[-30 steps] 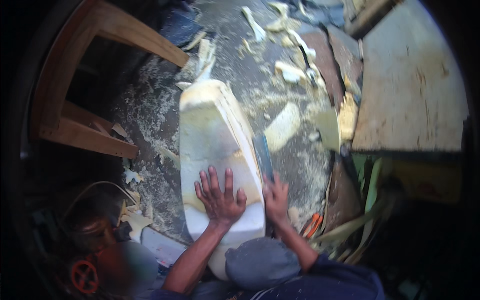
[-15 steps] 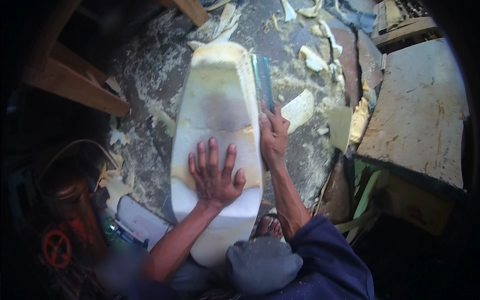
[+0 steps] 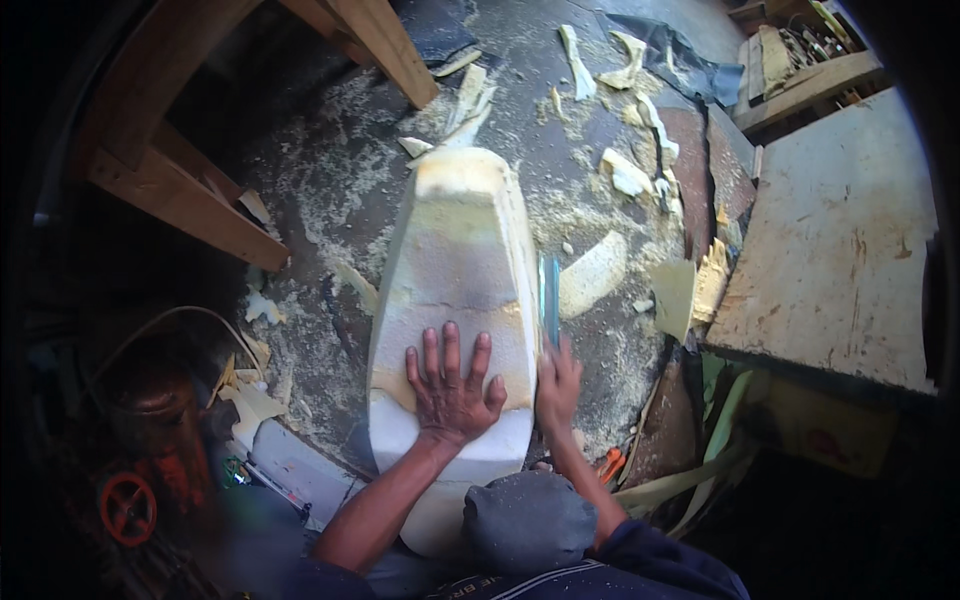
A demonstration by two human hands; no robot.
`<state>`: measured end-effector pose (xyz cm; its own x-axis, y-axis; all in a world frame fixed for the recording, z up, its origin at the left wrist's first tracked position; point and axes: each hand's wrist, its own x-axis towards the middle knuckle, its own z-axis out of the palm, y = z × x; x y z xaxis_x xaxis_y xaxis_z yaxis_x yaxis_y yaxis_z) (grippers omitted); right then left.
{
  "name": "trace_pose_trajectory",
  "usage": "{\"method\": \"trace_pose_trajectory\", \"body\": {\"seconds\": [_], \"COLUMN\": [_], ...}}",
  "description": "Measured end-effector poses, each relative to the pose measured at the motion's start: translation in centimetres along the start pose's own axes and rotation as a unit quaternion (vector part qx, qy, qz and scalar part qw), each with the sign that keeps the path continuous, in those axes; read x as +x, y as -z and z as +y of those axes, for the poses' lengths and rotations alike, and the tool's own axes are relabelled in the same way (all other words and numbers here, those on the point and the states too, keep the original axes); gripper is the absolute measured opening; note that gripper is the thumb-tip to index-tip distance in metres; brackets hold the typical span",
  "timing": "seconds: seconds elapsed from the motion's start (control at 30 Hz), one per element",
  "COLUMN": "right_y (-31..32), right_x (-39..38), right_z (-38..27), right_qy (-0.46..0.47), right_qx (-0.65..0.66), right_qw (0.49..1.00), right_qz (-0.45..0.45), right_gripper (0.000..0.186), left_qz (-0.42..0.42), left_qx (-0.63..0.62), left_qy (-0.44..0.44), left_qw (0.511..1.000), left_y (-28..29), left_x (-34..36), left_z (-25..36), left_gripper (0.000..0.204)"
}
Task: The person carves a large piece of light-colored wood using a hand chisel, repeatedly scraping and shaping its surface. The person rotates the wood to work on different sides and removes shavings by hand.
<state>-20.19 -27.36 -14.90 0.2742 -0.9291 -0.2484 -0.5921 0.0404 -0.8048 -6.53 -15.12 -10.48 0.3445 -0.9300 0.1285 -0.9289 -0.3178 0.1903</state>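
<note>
A long block of cream and white foam [image 3: 455, 235], shaped like a seat cushion, stretches away from me with a narrower far end. My left hand [image 3: 455, 390] lies flat on its upper face, palm down with fingers spread. Along the foam's right side, my right hand [image 3: 558, 390] grips a long, flat blue-green tool [image 3: 549, 295]. The tool runs alongside the foam's edge; its exact kind is unclear, and my hand covers its near end. A rounded shape in grey cloth [image 3: 528, 520] covers part of the foam's near end.
Foam offcuts [image 3: 595, 272] and pale crumbs litter the dark floor. Wooden legs [image 3: 190, 205] stand at the left. A worn board [image 3: 835, 235] lies at the right, near an orange-handled object [image 3: 608, 465]. A red handwheel [image 3: 128, 508] sits at the lower left.
My right hand has drawn the blue-green tool toward me along the foam's side. The left hand stays flat on the foam. The whole view has shifted a little.
</note>
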Motion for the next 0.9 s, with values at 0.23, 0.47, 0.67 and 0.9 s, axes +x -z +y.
{"method": "trace_pose_trajectory", "body": {"seconds": [0.23, 0.47, 0.67, 0.9], "right_y": [-0.3, 0.2, -1.1, -0.2], "right_x": [-1.9, 1.6, 0.2, -2.4], "right_z": [0.8, -2.0, 0.9, 0.5], "right_qy": [-0.03, 0.033, 0.069, -0.039], "right_qx": [-0.038, 0.031, -0.042, 0.073], "right_qw": [0.999, 0.999, 0.995, 0.996], "right_qz": [0.014, 0.012, 0.06, -0.029], "right_gripper": [0.042, 0.043, 0.038, 0.037], "left_qz": [0.069, 0.046, 0.013, 0.048], "left_qx": [-0.029, -0.011, 0.004, 0.011], "left_qy": [-0.025, -0.013, -0.01, -0.024], "left_qw": [0.997, 0.999, 1.0, 0.998], "left_y": [-0.3, -0.1, 0.2, -0.2], "left_x": [0.6, 0.3, 0.0, 0.4], "left_z": [-0.2, -0.2, -0.2, -0.6], "left_gripper": [0.072, 0.066, 0.066, 0.068]}}
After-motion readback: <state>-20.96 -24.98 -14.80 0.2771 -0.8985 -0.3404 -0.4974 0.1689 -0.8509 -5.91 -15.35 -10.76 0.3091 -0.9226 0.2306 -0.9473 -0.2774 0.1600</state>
